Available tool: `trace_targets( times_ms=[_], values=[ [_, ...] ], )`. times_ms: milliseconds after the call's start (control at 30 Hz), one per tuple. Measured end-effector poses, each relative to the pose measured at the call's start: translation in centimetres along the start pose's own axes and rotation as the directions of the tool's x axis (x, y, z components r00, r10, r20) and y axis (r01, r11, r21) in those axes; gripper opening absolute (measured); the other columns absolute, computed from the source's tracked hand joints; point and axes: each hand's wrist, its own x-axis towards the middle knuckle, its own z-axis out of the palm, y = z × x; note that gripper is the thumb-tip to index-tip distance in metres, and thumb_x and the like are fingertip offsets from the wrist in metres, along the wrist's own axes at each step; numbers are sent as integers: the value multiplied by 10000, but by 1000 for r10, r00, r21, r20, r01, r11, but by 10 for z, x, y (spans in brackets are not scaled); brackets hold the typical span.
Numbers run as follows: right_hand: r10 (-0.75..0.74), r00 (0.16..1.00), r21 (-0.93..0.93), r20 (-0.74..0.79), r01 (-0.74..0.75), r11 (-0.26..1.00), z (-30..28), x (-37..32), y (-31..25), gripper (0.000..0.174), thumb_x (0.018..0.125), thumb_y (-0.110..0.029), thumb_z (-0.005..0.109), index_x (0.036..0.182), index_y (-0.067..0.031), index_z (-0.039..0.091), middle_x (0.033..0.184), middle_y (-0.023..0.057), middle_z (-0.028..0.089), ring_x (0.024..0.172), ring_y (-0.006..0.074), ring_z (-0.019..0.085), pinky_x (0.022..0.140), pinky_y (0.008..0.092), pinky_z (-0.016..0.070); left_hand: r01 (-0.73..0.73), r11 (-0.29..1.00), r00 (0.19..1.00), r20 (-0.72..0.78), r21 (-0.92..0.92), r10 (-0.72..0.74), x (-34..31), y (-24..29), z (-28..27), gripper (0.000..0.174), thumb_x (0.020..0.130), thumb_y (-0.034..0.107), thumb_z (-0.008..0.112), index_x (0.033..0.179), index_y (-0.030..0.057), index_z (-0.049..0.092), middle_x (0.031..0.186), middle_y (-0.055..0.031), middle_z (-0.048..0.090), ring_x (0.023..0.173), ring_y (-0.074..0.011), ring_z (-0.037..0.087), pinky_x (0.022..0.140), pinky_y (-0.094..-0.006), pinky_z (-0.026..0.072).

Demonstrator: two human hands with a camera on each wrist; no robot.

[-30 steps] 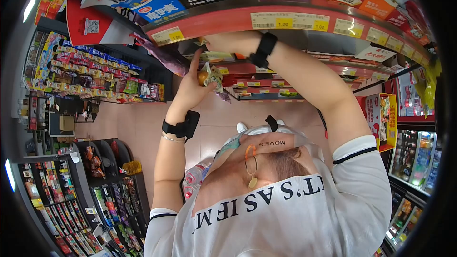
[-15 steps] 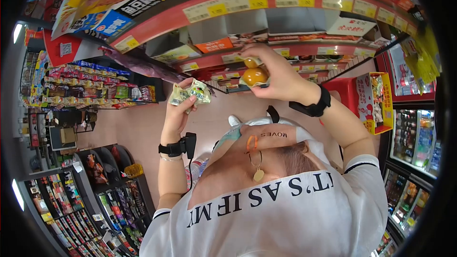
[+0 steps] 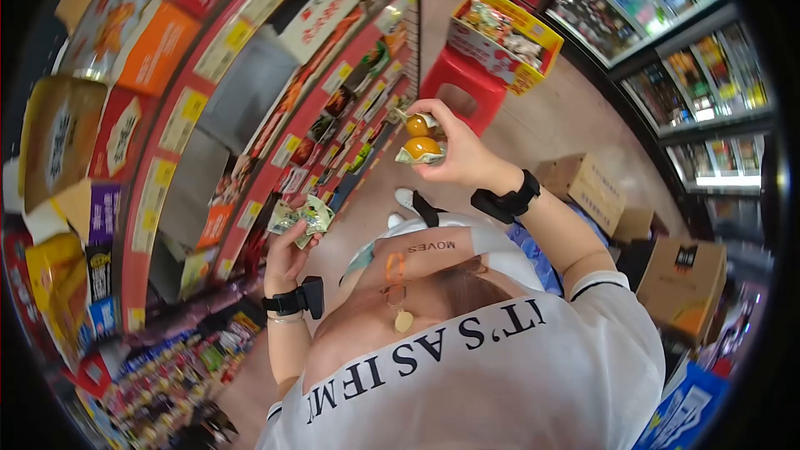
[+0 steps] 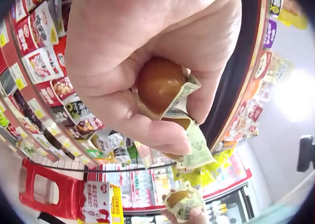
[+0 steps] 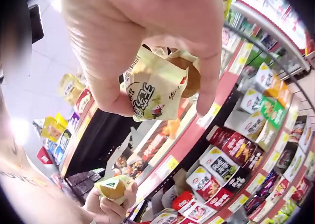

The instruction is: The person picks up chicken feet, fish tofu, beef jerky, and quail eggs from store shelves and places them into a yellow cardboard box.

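My left hand (image 3: 286,262) holds small packets of brown egg (image 3: 315,215) beside the shelf front. Close up in the left wrist view, the fingers and thumb curl round a glossy brown egg (image 4: 160,86), with a second packet (image 4: 198,147) pressed below it. Out in front of the body, my right hand (image 3: 458,150) pinches two more egg packets (image 3: 423,148), one above the other. Their clear sides show the brown eggs, while the right wrist view shows the pale printed back of one packet (image 5: 156,91). The hands are apart.
A snack shelf (image 3: 179,125) with red edges and price tags runs along the left. Ahead stands a red stool (image 3: 471,87) bearing a yellow box (image 3: 546,42) of snacks. Cardboard boxes (image 3: 679,283) sit at the right, and drink fridges (image 3: 642,4) line the far right.
The right hand has come out from the shelf, now with egg packets, and moved away from it. The body has turned right, so the shelf now lies at the left. The left hand keeps its packets.
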Motion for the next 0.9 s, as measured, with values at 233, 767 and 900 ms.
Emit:
trace_targets(
  times_ms=[233, 767, 900],
  values=[
    [69, 932, -150, -357, -130, 980, -38, -78, -4, 591, 632, -83, 667, 1159, -83, 401, 1075, 89, 483, 984, 201, 514, 845, 322, 437, 226, 937, 938, 199, 268, -283, 64, -7, 58, 421, 809, 90, 575, 1201, 14, 441, 945, -91, 572, 662, -128, 562, 545, -206, 445],
    [101, 732, -147, -674, -266, 953, -237, -156, 54, 588, 631, -74, 659, 1162, -54, 406, 1068, 89, 480, 991, 184, 486, 847, 294, 419, 360, 849, 904, 81, 388, -420, 190, -90, 250, 351, 808, 172, 584, 1141, 92, 507, 882, -18, 602, 658, -99, 564, 543, -186, 422],
    [112, 753, -186, -648, -299, 936, -289, -158, 69, 588, 631, -82, 660, 1159, -54, 406, 1058, 87, 474, 995, 182, 469, 872, 289, 396, 331, 847, 910, 95, 416, -403, 212, -94, 293, 343, 806, 174, 587, 1136, 106, 518, 890, -13, 605, 674, -89, 564, 549, -181, 422]
  ],
)
